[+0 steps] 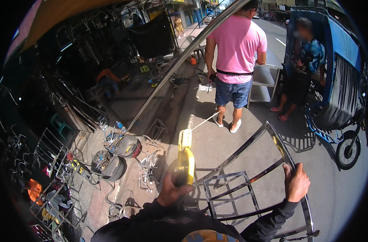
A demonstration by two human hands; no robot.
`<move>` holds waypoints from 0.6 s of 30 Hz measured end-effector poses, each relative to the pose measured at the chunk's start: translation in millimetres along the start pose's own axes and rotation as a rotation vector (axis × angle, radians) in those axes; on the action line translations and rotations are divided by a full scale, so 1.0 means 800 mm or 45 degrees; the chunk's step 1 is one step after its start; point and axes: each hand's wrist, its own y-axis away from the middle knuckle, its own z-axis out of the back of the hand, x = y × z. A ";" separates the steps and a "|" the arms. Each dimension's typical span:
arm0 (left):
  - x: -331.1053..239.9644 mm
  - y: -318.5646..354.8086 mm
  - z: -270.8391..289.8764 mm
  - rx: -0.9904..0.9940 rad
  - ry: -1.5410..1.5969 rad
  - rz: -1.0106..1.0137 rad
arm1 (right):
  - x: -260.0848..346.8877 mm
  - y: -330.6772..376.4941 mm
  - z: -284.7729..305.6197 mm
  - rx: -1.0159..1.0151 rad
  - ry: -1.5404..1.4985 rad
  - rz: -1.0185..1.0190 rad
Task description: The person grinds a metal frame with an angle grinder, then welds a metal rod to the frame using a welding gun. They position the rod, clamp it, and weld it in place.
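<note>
My left hand (172, 190) is closed round the lower end of a yellow power tool (186, 151). The tool has a long body and points away from me; a thin pale cord or rod runs from its far end. My fingers and the glare hide its exact kind. My right hand (297, 184) grips the outer bar of a shiny metal frame (281, 150), with the thumb on the near side. The frame has curved crossbars and stands tilted in front of me. A smaller squarish frame section (232, 189) shows beneath the crossbars. Tool and frame seem close together at the left.
Ahead stands a person in a pink shirt (236, 48) beside a metal table (268, 68). Another person sits by a blue tricycle (337, 68) on the right. Buckets of metal parts (108, 166) and stacked frames (57, 193) line the left. A slanted metal pole (167, 76) crosses the view.
</note>
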 end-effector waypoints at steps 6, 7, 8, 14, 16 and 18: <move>0.001 0.006 -0.006 -0.078 0.010 0.028 | -0.011 -0.009 -0.008 -0.057 -0.016 -0.033; 0.000 0.007 -0.007 -0.094 0.015 0.026 | -0.014 -0.010 -0.009 -0.051 -0.005 -0.043; -0.001 0.008 -0.008 -0.112 0.029 0.053 | -0.017 -0.012 -0.011 -0.048 0.007 -0.055; 0.004 0.012 -0.014 -0.201 0.086 0.119 | -0.030 -0.015 -0.022 -0.057 0.047 -0.053; 0.009 0.013 -0.015 -0.219 0.083 0.130 | -0.033 -0.013 -0.025 -0.068 0.051 -0.040; 0.013 0.010 -0.015 -0.219 0.076 0.132 | -0.033 -0.012 -0.026 -0.079 0.043 -0.035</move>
